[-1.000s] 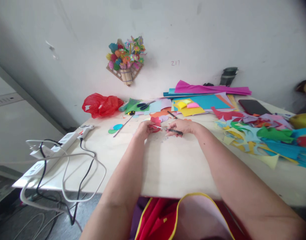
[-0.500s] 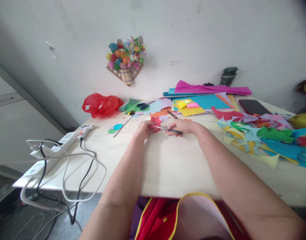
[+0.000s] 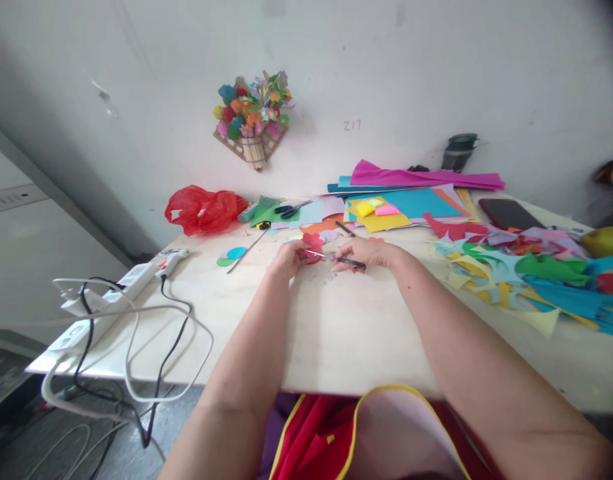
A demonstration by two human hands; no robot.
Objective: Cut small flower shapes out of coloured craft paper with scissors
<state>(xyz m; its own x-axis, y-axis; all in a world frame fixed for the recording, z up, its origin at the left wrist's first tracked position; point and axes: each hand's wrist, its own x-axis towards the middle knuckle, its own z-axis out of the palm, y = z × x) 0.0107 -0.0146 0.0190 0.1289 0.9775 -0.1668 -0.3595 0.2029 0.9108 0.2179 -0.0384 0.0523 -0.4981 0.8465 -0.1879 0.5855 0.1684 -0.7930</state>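
My left hand [image 3: 292,259] pinches a red paper flower [image 3: 313,241] with scalloped edges, held just above the pale table. In my right hand [image 3: 359,251] is a pair of scissors [image 3: 350,263] with dark handles. Their blades point left and lie across the red flower, close to my left fingertips. Lilac paper cutouts [image 3: 329,236] rest behind the flower, and an orange cutout [image 3: 376,241] is partly hidden by my right hand. A second pair of scissors [image 3: 289,211] lies farther back on green paper [image 3: 267,211].
Coloured paper scraps [image 3: 531,270] cover the table's right side, near a phone [image 3: 509,213]. Sheets of paper [image 3: 411,202] are stacked at the back. On the left lie a power strip [image 3: 103,303] with loose cables, a red plastic bag [image 3: 205,209] and a blue paper circle [image 3: 237,253].
Both hands stay in nearly the same place, with the scissors still at the red flower. Only a very slight shift of the view shows.
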